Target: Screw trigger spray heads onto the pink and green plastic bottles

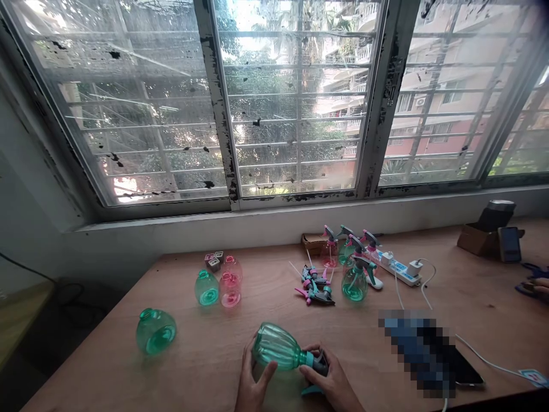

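Observation:
Low over the front of the table, a green spray bottle (278, 347) lies sideways between my hands, its neck pointing right. My left hand (254, 375) is wrapped round the bottle's broad base. At the neck, my right hand (328, 377) grips the dark grey spray head (319, 363) with its teal collar. A teal piece (312, 390), apparently the trigger, shows below the right hand. Loose spray heads (316, 286) in grey, pink and teal lie in a pile beyond my hands. Left of them stand a green bottle (207, 287) and two pink bottles (230, 289) without heads.
Another green bottle (156, 332) tilts at the left. Several bottles with heads, including a green one (355, 280), stand by a white power strip (401, 269). A phone (467, 369) with cables lies right. Another person's hand (541, 288) shows at the right edge.

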`<action>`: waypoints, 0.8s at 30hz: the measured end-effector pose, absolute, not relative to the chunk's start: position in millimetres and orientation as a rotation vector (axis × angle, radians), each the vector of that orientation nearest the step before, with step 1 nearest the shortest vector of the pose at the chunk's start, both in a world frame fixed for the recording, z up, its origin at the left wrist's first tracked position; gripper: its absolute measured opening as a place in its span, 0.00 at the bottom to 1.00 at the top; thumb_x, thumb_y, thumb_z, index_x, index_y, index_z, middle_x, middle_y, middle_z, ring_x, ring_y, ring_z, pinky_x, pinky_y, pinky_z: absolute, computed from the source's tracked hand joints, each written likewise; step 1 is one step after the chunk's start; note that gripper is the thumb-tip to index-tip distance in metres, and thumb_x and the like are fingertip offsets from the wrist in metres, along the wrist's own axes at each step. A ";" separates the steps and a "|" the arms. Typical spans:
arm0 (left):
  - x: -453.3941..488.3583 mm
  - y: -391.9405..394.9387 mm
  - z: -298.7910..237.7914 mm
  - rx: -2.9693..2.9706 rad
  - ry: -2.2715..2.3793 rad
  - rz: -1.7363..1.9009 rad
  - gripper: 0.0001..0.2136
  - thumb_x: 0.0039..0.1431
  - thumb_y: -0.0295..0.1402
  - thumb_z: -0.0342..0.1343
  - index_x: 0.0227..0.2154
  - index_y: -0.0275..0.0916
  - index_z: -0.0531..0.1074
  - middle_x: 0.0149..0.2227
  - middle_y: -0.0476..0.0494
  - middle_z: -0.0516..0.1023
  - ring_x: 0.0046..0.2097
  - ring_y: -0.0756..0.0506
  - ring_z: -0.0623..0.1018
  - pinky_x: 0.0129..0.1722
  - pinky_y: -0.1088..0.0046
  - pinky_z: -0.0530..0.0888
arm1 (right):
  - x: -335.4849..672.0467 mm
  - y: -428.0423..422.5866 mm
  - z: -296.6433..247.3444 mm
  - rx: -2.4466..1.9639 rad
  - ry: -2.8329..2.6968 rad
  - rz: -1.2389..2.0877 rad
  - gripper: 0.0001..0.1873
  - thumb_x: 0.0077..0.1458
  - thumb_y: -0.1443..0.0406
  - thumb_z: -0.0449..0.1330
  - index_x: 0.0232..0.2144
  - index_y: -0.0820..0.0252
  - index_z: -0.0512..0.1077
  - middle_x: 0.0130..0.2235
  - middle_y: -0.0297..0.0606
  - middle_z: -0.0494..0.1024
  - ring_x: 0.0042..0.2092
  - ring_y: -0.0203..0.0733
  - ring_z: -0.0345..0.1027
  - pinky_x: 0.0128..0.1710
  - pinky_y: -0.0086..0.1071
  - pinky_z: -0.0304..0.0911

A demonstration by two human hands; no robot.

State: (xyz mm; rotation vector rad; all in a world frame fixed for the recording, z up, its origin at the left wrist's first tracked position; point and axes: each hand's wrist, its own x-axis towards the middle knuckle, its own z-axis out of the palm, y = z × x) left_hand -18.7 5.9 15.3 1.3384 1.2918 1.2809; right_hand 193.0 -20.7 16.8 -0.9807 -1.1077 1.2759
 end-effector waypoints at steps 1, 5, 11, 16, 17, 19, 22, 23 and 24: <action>-19.1 6.9 14.8 1.334 1.273 1.274 0.31 0.54 0.44 0.61 0.58 0.39 0.62 0.63 0.35 0.65 0.65 0.33 0.63 0.66 0.54 0.58 | 192.8 -20.3 17.4 -0.983 -1.106 1.277 0.20 0.48 0.53 0.70 0.36 0.61 0.72 0.30 0.33 0.74 0.28 0.40 0.68 0.27 0.30 0.66; -20.3 8.9 14.0 1.387 1.216 1.265 0.32 0.52 0.41 0.63 0.59 0.42 0.62 0.65 0.37 0.62 0.66 0.35 0.60 0.66 0.55 0.58 | 192.4 -18.5 19.0 -0.986 -1.061 1.277 0.21 0.51 0.52 0.68 0.36 0.61 0.70 0.26 0.32 0.73 0.26 0.40 0.68 0.27 0.31 0.66; -19.3 5.4 14.8 1.397 1.280 1.261 0.33 0.49 0.40 0.65 0.58 0.40 0.63 0.62 0.36 0.67 0.65 0.33 0.63 0.66 0.53 0.57 | 192.4 -18.5 16.4 -0.983 -1.084 1.289 0.20 0.52 0.53 0.68 0.36 0.61 0.69 0.24 0.31 0.73 0.26 0.40 0.69 0.28 0.31 0.65; -19.4 6.1 13.5 1.347 1.256 1.263 0.31 0.53 0.42 0.62 0.59 0.39 0.62 0.62 0.35 0.66 0.64 0.33 0.64 0.65 0.53 0.58 | 192.6 -18.1 13.7 -0.991 -1.104 1.270 0.20 0.51 0.54 0.69 0.37 0.61 0.70 0.26 0.32 0.74 0.26 0.40 0.69 0.27 0.30 0.64; -19.4 6.1 14.0 1.370 1.256 1.262 0.32 0.52 0.41 0.63 0.59 0.40 0.62 0.63 0.36 0.66 0.65 0.34 0.63 0.66 0.54 0.57 | 192.8 -17.8 12.9 -0.986 -1.091 1.271 0.20 0.51 0.53 0.68 0.37 0.61 0.70 0.26 0.32 0.74 0.26 0.40 0.69 0.27 0.30 0.64; -18.9 5.5 16.2 1.428 1.254 1.260 0.32 0.51 0.40 0.64 0.59 0.41 0.62 0.64 0.37 0.64 0.67 0.35 0.60 0.67 0.56 0.55 | 193.5 -16.9 11.3 -0.974 -1.066 1.276 0.20 0.52 0.53 0.68 0.37 0.61 0.69 0.25 0.31 0.74 0.26 0.40 0.69 0.27 0.30 0.64; -17.5 3.8 20.1 1.463 1.266 1.245 0.35 0.49 0.39 0.66 0.59 0.41 0.61 0.65 0.37 0.62 0.67 0.36 0.59 0.67 0.57 0.53 | 194.1 -16.4 10.4 -0.963 -1.056 1.283 0.20 0.52 0.53 0.67 0.37 0.61 0.69 0.24 0.31 0.73 0.25 0.40 0.69 0.26 0.30 0.64; -17.1 3.5 20.7 1.453 1.275 1.240 0.36 0.48 0.39 0.66 0.59 0.40 0.61 0.65 0.36 0.61 0.67 0.36 0.59 0.67 0.57 0.53 | 194.0 -16.5 11.0 -0.964 -1.059 1.283 0.20 0.52 0.53 0.68 0.37 0.61 0.70 0.24 0.31 0.73 0.25 0.40 0.69 0.26 0.30 0.64; -16.9 3.5 20.6 1.434 1.281 1.236 0.36 0.47 0.40 0.67 0.59 0.40 0.61 0.65 0.36 0.61 0.67 0.35 0.60 0.67 0.56 0.53 | 193.8 -16.9 12.1 -0.968 -1.066 1.283 0.20 0.51 0.53 0.68 0.37 0.61 0.70 0.25 0.31 0.74 0.26 0.40 0.69 0.27 0.30 0.65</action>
